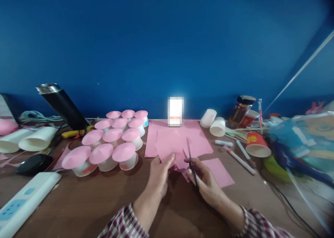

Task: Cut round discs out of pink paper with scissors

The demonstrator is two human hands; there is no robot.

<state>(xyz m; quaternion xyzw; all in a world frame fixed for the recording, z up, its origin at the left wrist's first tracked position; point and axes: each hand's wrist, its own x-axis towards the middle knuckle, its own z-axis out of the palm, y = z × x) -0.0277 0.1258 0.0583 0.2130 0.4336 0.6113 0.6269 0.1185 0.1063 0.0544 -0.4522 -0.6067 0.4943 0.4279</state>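
My left hand (158, 177) pinches a piece of pink paper (179, 158) at its near edge, thumb on top. In my right hand (207, 182) is a pair of dark scissors (191, 163), its blades pointing away from me along the right side of the held paper. How far the blades are parted is hard to make out. Larger pink sheets (205, 142) lie flat behind my hands. A smaller pink square (219, 172) rests on the table beside my right hand.
Paper cups topped with shallow pink cones (124, 151) stand in rows on the left. Further left are a power strip (28, 196) and a black flask (64, 105). White cups (217, 126), markers (240, 160), a red cup (257, 144) and a jar (241, 111) are on the right.
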